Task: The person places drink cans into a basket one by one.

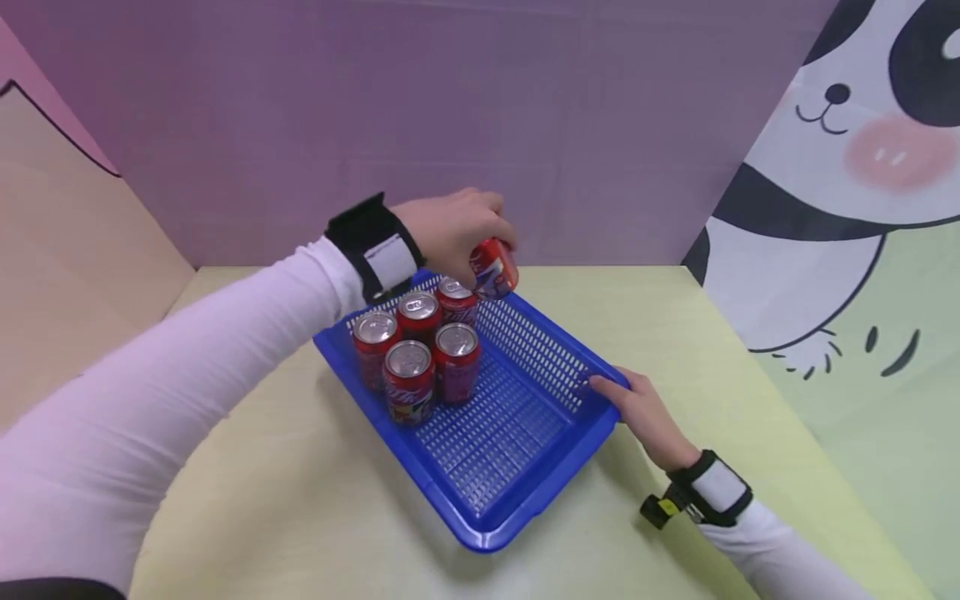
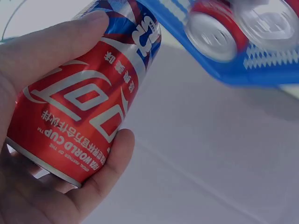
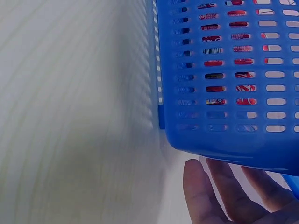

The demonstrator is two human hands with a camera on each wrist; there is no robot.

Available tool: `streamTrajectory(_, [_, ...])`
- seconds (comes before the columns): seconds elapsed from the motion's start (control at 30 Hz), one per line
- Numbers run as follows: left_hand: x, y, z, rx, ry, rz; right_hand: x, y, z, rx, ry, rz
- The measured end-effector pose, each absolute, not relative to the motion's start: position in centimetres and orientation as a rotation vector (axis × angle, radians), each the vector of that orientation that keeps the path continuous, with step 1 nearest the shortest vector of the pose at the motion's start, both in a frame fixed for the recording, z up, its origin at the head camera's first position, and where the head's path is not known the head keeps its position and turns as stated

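My left hand (image 1: 457, 229) grips a red soda can (image 1: 493, 268) in a tilted position over the far rim of a blue plastic basket (image 1: 517, 492). Up close in the left wrist view, thumb and fingers wrap the held can (image 2: 79, 102), whose side carries white lettering and a blue band. Several more red cans (image 1: 408, 383) stand upright, tops up, grouped at the basket's left end. At the basket's right corner, my right hand (image 1: 645, 412) holds the rim, thumb over it. Its fingers (image 3: 233, 191) show beneath the rim in the right wrist view.
The basket sits at an angle on a pale yellow table (image 1: 300, 500). A purple wall panel (image 1: 450, 108) rises behind the table, and a panda picture (image 1: 825, 233) covers the right side. Perforated basket walls (image 3: 224, 70) show the cans through their slots.
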State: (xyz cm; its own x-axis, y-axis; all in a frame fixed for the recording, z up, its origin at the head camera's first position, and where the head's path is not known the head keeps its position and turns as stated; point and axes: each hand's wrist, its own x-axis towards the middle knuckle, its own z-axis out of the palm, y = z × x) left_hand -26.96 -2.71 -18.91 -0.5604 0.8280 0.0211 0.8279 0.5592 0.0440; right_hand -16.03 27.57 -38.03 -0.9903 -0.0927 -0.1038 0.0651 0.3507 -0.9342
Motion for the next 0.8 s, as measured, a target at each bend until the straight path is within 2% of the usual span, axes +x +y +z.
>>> streamTrajectory(0.33, [-26.8, 2.2, -22.8, 1.483, 2.599, -0.168, -15.8, 27.2, -38.2, -0.029, 2.447, -1.757])
streamTrajectory(0.8, [-26.4, 3.1, -27.6, 1.237, 2.629, -0.367, -15.9, 26.7, -38.1, -0.029, 2.425, -1.773])
